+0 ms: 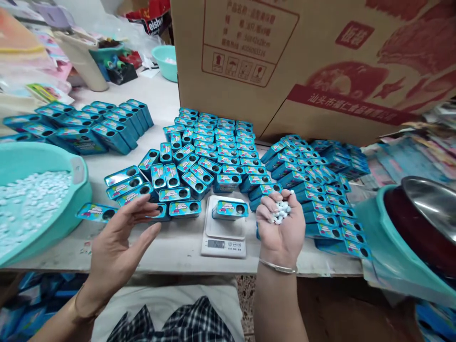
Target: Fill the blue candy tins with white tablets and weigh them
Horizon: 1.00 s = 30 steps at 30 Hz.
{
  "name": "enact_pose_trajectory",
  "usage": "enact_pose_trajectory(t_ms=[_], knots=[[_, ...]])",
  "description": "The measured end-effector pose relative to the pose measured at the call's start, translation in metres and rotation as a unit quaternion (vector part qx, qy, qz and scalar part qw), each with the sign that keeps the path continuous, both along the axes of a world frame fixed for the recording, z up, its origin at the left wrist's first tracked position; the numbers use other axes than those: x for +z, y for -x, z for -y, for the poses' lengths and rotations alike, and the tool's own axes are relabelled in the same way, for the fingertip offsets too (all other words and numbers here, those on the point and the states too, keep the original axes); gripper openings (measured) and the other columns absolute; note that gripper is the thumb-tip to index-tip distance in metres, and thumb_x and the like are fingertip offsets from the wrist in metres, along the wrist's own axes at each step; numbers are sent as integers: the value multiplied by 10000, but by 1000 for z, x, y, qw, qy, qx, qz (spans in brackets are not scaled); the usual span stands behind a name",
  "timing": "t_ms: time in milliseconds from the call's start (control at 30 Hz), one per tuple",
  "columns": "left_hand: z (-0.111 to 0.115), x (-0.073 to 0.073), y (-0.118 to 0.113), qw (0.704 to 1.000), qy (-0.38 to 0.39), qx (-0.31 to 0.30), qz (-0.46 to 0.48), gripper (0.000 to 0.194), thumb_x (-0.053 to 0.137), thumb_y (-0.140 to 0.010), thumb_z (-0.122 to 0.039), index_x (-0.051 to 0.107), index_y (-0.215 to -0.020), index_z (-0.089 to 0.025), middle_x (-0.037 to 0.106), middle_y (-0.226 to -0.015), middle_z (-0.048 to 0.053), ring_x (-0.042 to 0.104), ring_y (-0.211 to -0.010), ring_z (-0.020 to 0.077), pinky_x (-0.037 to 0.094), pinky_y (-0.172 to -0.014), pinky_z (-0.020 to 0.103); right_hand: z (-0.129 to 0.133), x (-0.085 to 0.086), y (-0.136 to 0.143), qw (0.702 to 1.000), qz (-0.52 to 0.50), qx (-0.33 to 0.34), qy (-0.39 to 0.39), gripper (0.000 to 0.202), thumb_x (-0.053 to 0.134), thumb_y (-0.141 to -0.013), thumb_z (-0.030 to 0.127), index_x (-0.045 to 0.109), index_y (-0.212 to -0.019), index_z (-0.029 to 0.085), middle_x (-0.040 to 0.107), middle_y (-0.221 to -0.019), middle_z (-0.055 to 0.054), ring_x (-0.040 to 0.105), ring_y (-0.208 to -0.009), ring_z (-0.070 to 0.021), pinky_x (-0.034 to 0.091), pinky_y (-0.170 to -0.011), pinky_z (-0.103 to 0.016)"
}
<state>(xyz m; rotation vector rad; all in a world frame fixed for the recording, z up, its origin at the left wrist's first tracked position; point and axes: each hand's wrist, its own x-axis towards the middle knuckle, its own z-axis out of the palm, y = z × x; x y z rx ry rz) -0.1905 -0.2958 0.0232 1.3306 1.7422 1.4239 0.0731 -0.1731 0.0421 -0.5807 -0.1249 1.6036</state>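
Observation:
My right hand (280, 240) is cupped palm up, its fingers curled around a small heap of pale blue candies (281, 212). To its left, a white digital kitchen scale (223, 249) bears one upright blue candy tin (231, 209) with a round dark hole in its top. The lit display is too blurred to read surely. My left hand (116, 242) hovers over the table's front edge with fingers stretched and thumb apart, holding nothing. Just beyond it stand several blue tins (185, 208), partly hidden by its fingers. Another tin (95, 212) is beside the basin.
A turquoise basin (82, 178) of pale candies stands at left. More tins (114, 135) are grouped behind it, and others (320, 204) at right. A large cardboard box (242, 97) blocks the back. Stacked bowls (386, 228) sit at far right. A cream tumbler (83, 61) is at back left.

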Motion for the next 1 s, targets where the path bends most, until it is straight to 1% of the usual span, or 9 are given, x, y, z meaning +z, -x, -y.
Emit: enact_pose_trajectory(t_ms=[133, 233, 300, 467, 600, 667, 767, 900, 1000], knots=[[1, -12, -5, 999, 29, -29, 5, 521, 667, -836, -286, 494, -1327, -272, 620, -1143, 39, 625, -1013, 198, 504, -953, 366, -2, 3, 9, 1000, 23, -4, -6, 124, 505, -895, 244, 515, -787, 186, 429, -681, 48, 380, -482, -51, 289, -369, -153], [0, -19, -12, 997, 38, -68, -10, 493, 648, -855, -280, 490, -1322, -288, 615, -1158, 37, 622, -1023, 194, 498, -950, 365, -5, 2, 15, 999, 38, -16, -1, 133, 500, -897, 246, 507, -778, 188, 428, -674, 51, 377, -483, -50, 307, -382, -155], [-4, -21, -19, 994, 36, -98, -27, 495, 639, -862, -269, 479, -1330, -292, 614, -1162, 38, 614, -1034, 190, 496, -947, 358, -6, 1, 18, 999, 45, -20, -2, 125, 510, -889, 248, 504, -776, 194, 432, -672, 53, 381, -488, -52, 324, -394, -160], [-26, -17, -43, 983, -19, -157, -96, 517, 635, -861, -237, 460, -1346, -274, 571, -1244, 61, 548, -1136, 208, 481, -962, 363, -10, -3, 22, 999, 39, -18, 1, 111, 546, -868, 257, 508, -784, 194, 442, -679, 56, 390, -488, -50, 327, -401, -164], [-49, -16, -64, 965, -55, -206, -150, 552, 616, -866, -224, 414, -1379, -246, 513, -1321, 85, 477, -1227, 225, 445, -1022, 392, -12, -3, 23, 999, 31, -14, 12, 110, 543, -863, 247, 503, -775, 195, 431, -656, 63, 382, -473, -48, 282, -375, -155], [-58, -16, -73, 958, -62, -224, -170, 572, 603, -870, -215, 383, -1398, -234, 494, -1339, 92, 456, -1249, 224, 419, -1055, 400, -13, -3, 22, 999, 31, -17, 14, 110, 546, -861, 247, 504, -773, 195, 432, -653, 66, 376, -467, -45, 286, -377, -153], [-67, -18, -82, 951, -63, -233, -191, 602, 598, -866, -207, 350, -1415, -226, 472, -1359, 96, 429, -1274, 225, 393, -1085, 407, -13, -4, 21, 999, 36, -29, 14, 119, 555, -859, 262, 512, -772, 194, 439, -659, 68, 384, -478, -44, 351, -422, -159], [-74, -19, -89, 948, -59, -242, -199, 612, 602, -854, -205, 351, -1411, -230, 480, -1344, 97, 431, -1263, 240, 403, -1070, 420, -11, -7, 24, 997, 48, -52, 10, 139, 572, -848, 284, 520, -756, 193, 461, -680, 62, 447, -544, -57, 469, -548, -203], [-80, -19, -95, 947, -53, -248, -195, 616, 614, -835, -187, 367, -1398, -232, 489, -1326, 96, 444, -1243, 247, 414, -1051, 423, -10, -8, 27, 996, 64, -63, 5, 163, 572, -844, 306, 521, -738, 193, 470, -686, 58, 466, -569, -67, 496, -593, -232]])
